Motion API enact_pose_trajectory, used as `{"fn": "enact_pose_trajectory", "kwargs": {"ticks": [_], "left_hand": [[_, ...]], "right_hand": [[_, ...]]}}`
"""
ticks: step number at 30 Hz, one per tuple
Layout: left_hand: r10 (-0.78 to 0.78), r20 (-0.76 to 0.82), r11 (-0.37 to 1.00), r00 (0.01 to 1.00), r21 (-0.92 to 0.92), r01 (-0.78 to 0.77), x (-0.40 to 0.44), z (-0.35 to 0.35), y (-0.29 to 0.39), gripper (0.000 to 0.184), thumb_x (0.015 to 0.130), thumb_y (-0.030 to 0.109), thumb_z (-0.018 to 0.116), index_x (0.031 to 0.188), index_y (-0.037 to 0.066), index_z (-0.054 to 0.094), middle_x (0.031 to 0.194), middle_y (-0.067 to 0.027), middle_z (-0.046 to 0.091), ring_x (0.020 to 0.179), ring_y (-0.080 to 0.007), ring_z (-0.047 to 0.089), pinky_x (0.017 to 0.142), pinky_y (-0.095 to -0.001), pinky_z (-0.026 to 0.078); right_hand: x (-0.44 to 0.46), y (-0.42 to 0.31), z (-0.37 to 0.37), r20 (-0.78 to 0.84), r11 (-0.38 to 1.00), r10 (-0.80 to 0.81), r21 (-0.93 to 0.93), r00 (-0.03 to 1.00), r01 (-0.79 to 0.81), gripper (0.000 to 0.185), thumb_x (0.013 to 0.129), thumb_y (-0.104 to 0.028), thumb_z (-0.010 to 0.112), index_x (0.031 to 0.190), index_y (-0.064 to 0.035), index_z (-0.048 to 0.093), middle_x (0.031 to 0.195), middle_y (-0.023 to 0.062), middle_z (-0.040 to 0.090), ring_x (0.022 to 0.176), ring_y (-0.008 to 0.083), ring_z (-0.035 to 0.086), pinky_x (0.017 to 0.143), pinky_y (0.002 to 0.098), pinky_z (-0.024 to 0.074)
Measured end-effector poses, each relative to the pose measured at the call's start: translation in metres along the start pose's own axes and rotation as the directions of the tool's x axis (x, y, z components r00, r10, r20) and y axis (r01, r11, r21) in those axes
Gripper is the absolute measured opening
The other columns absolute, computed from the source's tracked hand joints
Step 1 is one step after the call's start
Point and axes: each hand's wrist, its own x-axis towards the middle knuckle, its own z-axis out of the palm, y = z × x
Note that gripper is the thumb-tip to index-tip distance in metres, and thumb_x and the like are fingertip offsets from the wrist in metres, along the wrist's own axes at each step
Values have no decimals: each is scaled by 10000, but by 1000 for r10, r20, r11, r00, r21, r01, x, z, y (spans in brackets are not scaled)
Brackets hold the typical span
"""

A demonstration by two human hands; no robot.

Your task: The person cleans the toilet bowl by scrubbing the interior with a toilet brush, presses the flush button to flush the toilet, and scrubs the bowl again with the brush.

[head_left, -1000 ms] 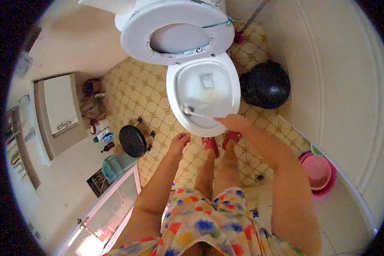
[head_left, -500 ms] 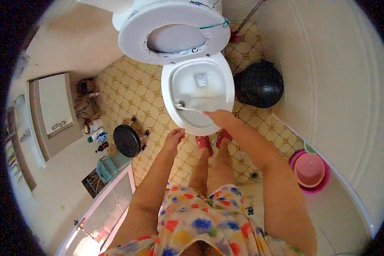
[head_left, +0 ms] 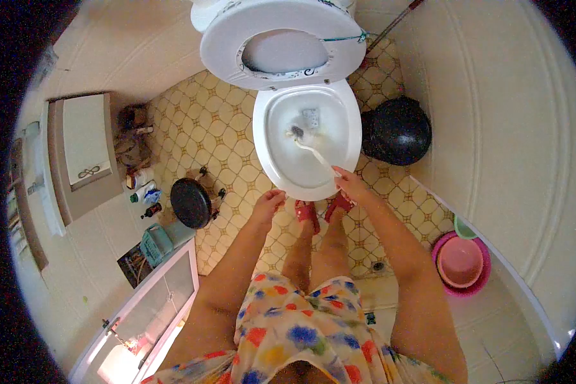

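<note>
My right hand (head_left: 353, 187) is closed around the end of a white toilet brush (head_left: 317, 155) above the near right rim. The grey bristle head of the brush is down inside the bowl of the white toilet (head_left: 260, 153), left of a small pale patterned block or patch (head_left: 310, 117). Beside the near left rim is my left hand (head_left: 270, 206), its fingers curled in, with nothing visible in them. The seat and lid (head_left: 221, 48) stand raised behind the bowl.
A black bin (head_left: 400, 131) stands right of the toilet. On the left are a black round stool (head_left: 191, 203), several bottles (head_left: 148, 193), a teal container (head_left: 157, 244) and a cabinet (head_left: 83, 144). Pink basins (head_left: 461, 262) lie at the right, and a long-handled tool (head_left: 395, 24) leans behind.
The brush head has moved from the left side of the bowl toward its middle and farther back. My right hand has drawn slightly right and nearer to me. The view has shifted a little.
</note>
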Motion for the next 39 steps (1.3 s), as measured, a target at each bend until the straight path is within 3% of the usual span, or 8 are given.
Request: {"fn": "enact_pose_trajectory", "kwargs": {"ticks": [15,17,20,23,25,28,35,39], "left_hand": [[-4,5,999,1000,46,3,10,-16,-17,218,740,204,574,915,80,535,795,-6,549,718,-117,499,650,-236,375],[-9,-13,1000,1000,21,9,8,-14,-19,196,738,200,580,876,69,531,746,9,534,682,-88,476,618,-208,355],[-25,-34,1000,999,-10,25,4,-11,-17,188,738,197,581,861,65,530,722,17,526,661,-74,465,592,-190,340],[-17,-30,1000,999,-9,16,5,-11,-16,186,740,190,577,871,66,532,733,15,528,662,-76,467,589,-192,339],[-9,-31,1000,999,7,9,6,-16,-18,193,736,193,582,878,71,536,737,10,532,666,-85,474,586,-204,348],[3,-40,1000,999,22,-3,13,-24,-19,207,727,207,595,883,83,541,732,6,536,671,-97,486,582,-223,365],[4,-40,1000,999,14,-4,9,-15,-13,200,727,212,596,874,88,539,741,8,535,675,-103,488,621,-224,374],[-11,-51,999,999,-30,9,2,-11,-7,185,731,189,578,868,74,532,745,22,536,670,-76,472,631,-211,335]], "right_hand": [[43,-4,49,163,993,78,-99,983,-63,323,858,-210,378,1175,-184,435,561,39,480,422,118,415,390,249,364],[55,75,23,226,519,-678,-525,699,674,302,853,-189,392,1141,-138,466,740,83,583,591,149,509,535,266,420],[27,65,-15,186,738,105,-673,977,49,305,845,-174,410,1142,-119,458,902,96,593,717,165,528,631,276,421],[39,64,-5,285,565,-402,-671,870,480,303,842,-163,415,1138,-124,466,809,87,588,641,150,508,569,267,414],[46,23,44,117,880,-218,-407,969,247,305,847,-184,401,1139,-129,466,741,64,555,586,148,480,529,258,408],[56,-15,83,-19,978,-94,-189,995,88,310,853,-219,379,1136,-133,472,684,48,524,541,146,458,500,254,400],[19,17,3,314,660,-153,-674,937,333,315,850,-226,366,1137,-153,473,711,101,566,571,165,496,560,296,417],[49,48,7,249,712,-289,-590,925,381,312,845,-210,370,1132,-150,477,732,109,571,588,176,506,570,304,416]]}}
